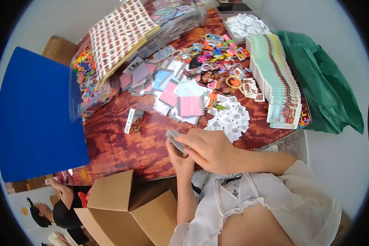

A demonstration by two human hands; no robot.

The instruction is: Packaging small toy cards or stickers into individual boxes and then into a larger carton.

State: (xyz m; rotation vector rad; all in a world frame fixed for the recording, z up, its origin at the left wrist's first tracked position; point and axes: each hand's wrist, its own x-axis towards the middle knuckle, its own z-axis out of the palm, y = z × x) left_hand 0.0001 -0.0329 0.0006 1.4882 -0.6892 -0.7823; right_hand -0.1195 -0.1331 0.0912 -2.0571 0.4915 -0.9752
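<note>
White blouse (242, 205) is closest to camera, open carton (110, 190) beside it at lower left. Left hand (181, 162) grips a grey piece (176, 142) from below; right hand (217, 152) pinches it from above. Piece sits between the hands near the table's near edge, fingers cover part of it; can't tell if it's one layer or several.

Risks, my read: thin piece, fingertip hold, so one slip could drop it off the edge, maybe into the carton. White slips (228, 119) lie loose near the right hand; a careless wrist could scatter them. Box row (270, 74) is packed tight near the right edge; an elbow bump could topple it.

Surface: red patterned table (151, 153), notepads (191, 105) heaped mid-table, trinkets (209, 53) behind, small box (134, 121) left.

Room: pale walls, blue panel (45, 119) left, green bag (324, 82) right, co-worker (65, 213) lower left.
</note>
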